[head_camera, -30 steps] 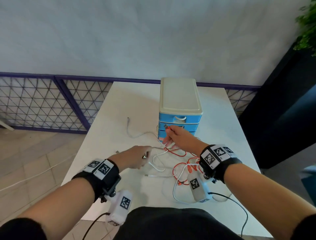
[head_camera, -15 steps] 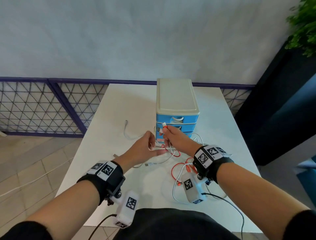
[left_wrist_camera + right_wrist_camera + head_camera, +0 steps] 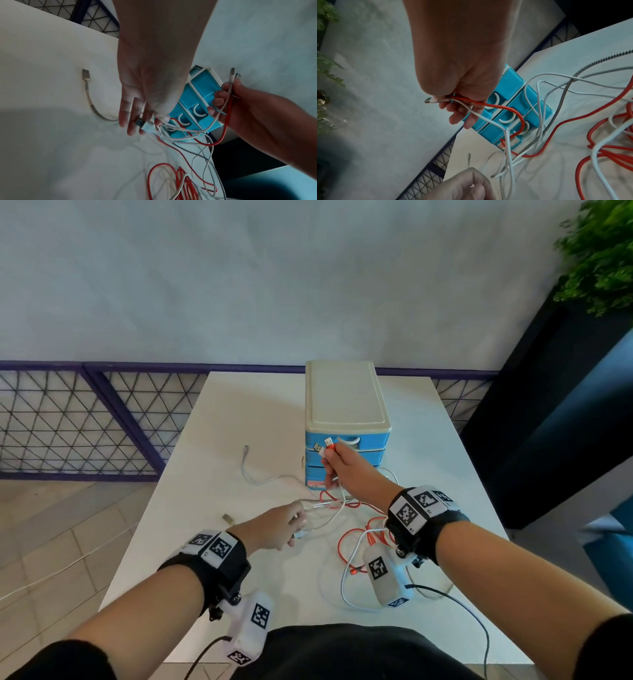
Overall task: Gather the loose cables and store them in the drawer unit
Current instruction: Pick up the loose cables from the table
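A blue drawer unit (image 3: 346,405) with a cream top stands at the middle of the white table (image 3: 239,419), all three drawers closed. My right hand (image 3: 329,460) grips the plug ends of a red cable (image 3: 359,539) and a white cable (image 3: 346,587), raised in front of the top drawer (image 3: 510,86). Both cables trail down into a loose tangle before the unit. My left hand (image 3: 298,525) is low and to the left, pinching a pale USB plug (image 3: 142,123) of another white cable. A braided cable (image 3: 89,97) lies beside that hand, its plug (image 3: 228,518) free.
One more thin white cable (image 3: 253,474) curls on the table left of the unit. A purple mesh railing (image 3: 102,422) runs behind the table. A dark panel (image 3: 548,405) and a plant (image 3: 603,251) are on the right. Table edges are close on both sides.
My left hand has drawn back down and left from the right hand, holding a plug. My right hand now shows two plug ends instead of one.
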`<state>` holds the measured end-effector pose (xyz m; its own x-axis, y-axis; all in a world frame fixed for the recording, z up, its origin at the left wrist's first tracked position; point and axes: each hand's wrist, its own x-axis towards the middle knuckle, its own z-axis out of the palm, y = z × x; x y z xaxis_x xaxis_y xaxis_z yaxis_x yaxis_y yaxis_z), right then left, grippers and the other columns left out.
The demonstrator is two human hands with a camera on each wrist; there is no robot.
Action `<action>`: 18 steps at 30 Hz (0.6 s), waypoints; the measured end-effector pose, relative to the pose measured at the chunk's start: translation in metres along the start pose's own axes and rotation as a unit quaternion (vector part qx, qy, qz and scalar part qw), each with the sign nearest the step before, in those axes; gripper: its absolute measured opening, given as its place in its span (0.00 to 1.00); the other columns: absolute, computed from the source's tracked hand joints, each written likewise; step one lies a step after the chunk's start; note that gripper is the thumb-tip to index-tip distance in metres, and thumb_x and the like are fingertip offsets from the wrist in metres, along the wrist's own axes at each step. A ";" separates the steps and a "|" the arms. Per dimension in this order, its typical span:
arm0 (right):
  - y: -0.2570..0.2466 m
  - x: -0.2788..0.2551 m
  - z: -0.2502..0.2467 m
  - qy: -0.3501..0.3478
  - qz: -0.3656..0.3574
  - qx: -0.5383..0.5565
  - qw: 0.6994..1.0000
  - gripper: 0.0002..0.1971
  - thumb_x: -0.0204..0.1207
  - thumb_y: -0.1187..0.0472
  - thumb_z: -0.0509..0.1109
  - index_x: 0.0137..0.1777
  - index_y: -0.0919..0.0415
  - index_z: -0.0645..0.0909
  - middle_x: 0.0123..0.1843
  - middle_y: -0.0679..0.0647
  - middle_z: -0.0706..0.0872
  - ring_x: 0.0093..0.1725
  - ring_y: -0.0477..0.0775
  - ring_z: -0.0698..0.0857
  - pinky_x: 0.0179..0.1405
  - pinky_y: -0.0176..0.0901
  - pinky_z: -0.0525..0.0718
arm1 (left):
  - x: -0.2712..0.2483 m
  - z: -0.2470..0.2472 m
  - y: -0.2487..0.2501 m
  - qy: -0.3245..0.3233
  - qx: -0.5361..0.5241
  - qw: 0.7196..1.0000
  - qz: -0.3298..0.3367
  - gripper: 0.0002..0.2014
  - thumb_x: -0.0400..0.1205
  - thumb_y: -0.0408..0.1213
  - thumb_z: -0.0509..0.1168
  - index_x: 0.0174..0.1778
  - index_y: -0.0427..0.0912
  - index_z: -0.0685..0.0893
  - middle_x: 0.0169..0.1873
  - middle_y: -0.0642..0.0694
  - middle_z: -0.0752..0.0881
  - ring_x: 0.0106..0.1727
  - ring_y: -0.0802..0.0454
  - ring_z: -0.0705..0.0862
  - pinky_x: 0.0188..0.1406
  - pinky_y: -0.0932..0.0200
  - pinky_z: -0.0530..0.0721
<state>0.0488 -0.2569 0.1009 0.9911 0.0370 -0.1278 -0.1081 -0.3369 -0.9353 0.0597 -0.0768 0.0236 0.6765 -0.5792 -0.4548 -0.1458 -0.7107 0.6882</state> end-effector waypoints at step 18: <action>-0.019 0.012 0.020 -0.037 0.007 -0.077 0.996 0.09 0.86 0.50 0.55 0.48 0.53 0.70 0.32 0.48 0.73 0.25 0.41 0.72 0.28 0.37 0.71 | -0.010 -0.060 0.053 0.223 -0.303 0.919 0.120 0.12 0.87 0.39 0.53 0.51 0.37 0.79 0.40 0.42 0.87 0.35 0.46 0.88 0.39 0.52 0.86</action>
<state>0.0609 -0.2309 0.1106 0.9808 0.0982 -0.1686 -0.1023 -0.4773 -0.8728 0.0885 -0.0850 0.0990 0.9256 -0.3730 -0.0644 0.0071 -0.1530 0.9882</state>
